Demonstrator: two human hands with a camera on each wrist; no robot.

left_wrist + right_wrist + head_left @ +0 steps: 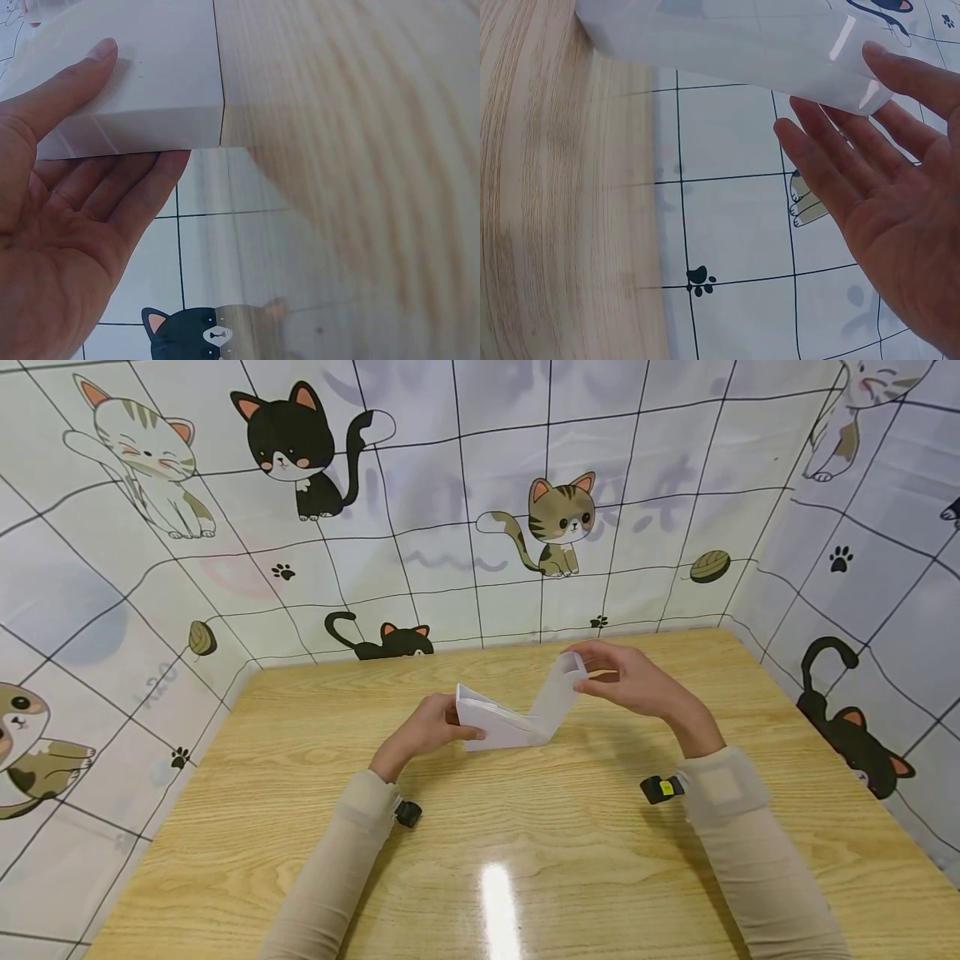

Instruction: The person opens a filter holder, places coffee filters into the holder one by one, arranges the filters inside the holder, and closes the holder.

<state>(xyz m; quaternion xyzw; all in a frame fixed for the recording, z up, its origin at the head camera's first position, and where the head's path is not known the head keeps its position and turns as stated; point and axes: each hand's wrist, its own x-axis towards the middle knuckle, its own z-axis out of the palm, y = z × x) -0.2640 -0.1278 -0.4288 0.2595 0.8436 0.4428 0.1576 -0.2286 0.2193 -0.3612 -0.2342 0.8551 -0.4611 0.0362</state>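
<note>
A flat white case (491,724) stands tilted on the table, its upper edge showing white layers inside. My left hand (433,724) grips its left end, thumb (82,79) on the near face and fingers behind. From the case's right end a frosted, see-through plastic cover (557,700) slants up to the right, and the two meet low down near the tabletop. My right hand (626,678) pinches the cover's raised end between thumb and fingers. In the right wrist view the cover (727,52) looks like a hollow, shallow shell, with the thumb on one side and fingertips on the other.
The light wood table (480,827) spreads under both arms, with a bright reflection near its front. Behind and to the sides hangs a white gridded sheet (427,485) printed with cartoon cats. Small black devices (662,789) are strapped at both wrists.
</note>
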